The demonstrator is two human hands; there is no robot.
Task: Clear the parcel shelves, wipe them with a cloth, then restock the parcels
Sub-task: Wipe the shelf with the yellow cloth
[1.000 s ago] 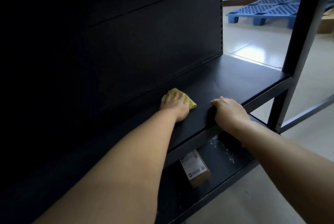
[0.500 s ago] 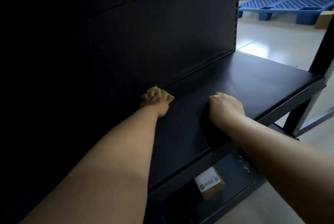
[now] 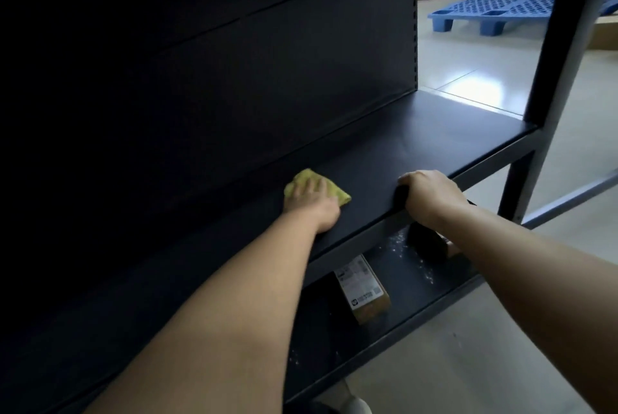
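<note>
Since half a second ago, the left hand (image 3: pixel 312 201) and its crumpled yellow-green cleaning cloth (image 3: pixel 336 193) have slid away from the dark back panel (image 3: pixel 234 79) toward the shelf's middle. Palm and fingers press flat on the cloth against the black metal shelf (image 3: pixel 418 143). The right hand (image 3: pixel 431 194) curls closed over the shelf's front edge, gripping it. On the lower shelf (image 3: pixel 428 283), speckled with pale dust, lies one brown cardboard parcel with a white label (image 3: pixel 363 286). A blue plastic pallet (image 3: pixel 501 9) sits on the floor beyond.
</note>
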